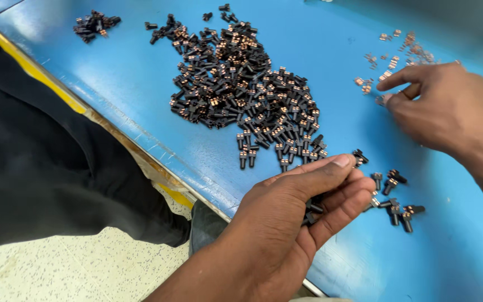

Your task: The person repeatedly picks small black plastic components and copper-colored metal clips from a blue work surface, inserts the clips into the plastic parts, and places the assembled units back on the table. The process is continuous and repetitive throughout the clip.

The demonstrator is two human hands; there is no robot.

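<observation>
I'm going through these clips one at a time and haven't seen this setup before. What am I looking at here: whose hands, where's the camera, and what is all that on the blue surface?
There is no machine: one head-worn camera looks down at a person's bare hands over a blue table. The left hand is curled around a few small black parts. The right hand reaches to scattered small copper pieces, fingertips touching some. A large pile of black parts with copper bands lies in the middle, a small heap far left, and a few loose ones near the left hand.

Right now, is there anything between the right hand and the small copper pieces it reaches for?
Nothing visible: the right hand already has its fingers at the copper pieces on the blue table.
</observation>
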